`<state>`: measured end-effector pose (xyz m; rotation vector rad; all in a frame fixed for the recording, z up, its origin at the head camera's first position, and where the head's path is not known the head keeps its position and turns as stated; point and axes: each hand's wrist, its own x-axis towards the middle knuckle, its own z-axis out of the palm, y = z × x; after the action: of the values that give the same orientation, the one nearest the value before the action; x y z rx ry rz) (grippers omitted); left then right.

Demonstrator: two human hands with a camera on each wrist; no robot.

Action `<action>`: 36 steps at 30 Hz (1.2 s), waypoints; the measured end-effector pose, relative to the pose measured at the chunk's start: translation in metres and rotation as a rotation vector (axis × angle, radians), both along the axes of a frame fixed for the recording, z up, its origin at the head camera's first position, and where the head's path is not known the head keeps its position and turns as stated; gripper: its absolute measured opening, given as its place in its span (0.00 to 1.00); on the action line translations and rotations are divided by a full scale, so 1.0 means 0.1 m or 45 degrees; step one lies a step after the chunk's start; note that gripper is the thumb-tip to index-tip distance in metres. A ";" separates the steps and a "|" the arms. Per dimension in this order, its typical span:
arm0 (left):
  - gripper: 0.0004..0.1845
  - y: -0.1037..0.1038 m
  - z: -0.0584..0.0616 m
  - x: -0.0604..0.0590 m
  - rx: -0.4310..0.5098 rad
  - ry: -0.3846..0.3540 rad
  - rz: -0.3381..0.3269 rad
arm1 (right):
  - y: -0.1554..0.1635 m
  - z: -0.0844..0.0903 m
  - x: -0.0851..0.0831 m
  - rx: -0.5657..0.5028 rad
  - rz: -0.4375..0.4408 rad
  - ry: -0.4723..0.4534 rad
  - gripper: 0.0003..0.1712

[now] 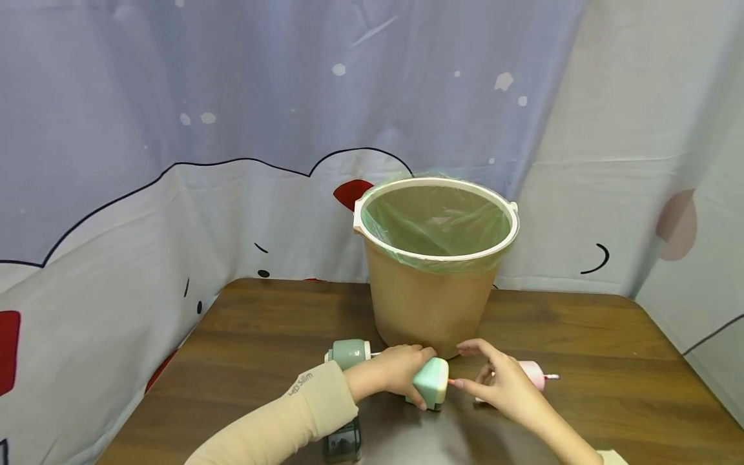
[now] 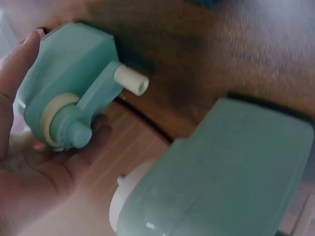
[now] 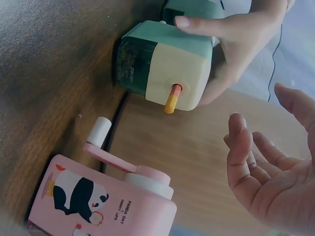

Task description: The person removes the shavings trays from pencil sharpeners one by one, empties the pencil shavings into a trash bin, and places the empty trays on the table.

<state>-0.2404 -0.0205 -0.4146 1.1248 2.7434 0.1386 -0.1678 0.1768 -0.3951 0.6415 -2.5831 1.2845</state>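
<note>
A mint green and cream pencil sharpener (image 1: 431, 382) with a hand crank stands on the table in front of the bin. My left hand (image 1: 401, 369) grips it, thumb on one side and fingers on the other. In the right wrist view a short orange-and-yellow pencil stub (image 3: 173, 100) pokes out of the hole in its cream face. My right hand (image 1: 506, 384) hovers beside that face, its fingers loosely bent and apart from the stub in the right wrist view. In the left wrist view the sharpener's crank (image 2: 101, 91) is visible, pointing away from the hand.
A pink panda sharpener (image 3: 103, 201) stands near my right hand. Behind my left wrist is a darker green sharpener (image 1: 347, 352). A dark see-through container (image 1: 343, 443) shows below my left sleeve. The tan bin (image 1: 430, 303) with a green liner stands at the back of the wooden table (image 1: 604, 361).
</note>
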 end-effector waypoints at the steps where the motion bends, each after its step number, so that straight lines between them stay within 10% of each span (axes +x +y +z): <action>1: 0.41 0.00 -0.02 0.00 0.016 -0.011 0.001 | 0.00 0.00 0.00 -0.003 0.006 -0.004 0.25; 12: 0.35 -0.09 -0.01 -0.03 0.188 -0.017 0.045 | 0.05 0.09 0.03 0.015 -0.077 -0.013 0.25; 25: 0.38 -0.48 0.65 0.24 0.844 -0.179 0.206 | 0.11 0.38 0.07 0.038 -0.035 0.082 0.27; 36: 0.37 -0.52 0.93 0.56 1.022 0.014 0.256 | -0.14 0.63 0.15 0.046 0.043 0.239 0.33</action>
<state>-0.1846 -0.0723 -0.3217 0.9582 2.8508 1.3490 -0.1524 0.1628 -0.3316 0.7761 -2.4577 1.1311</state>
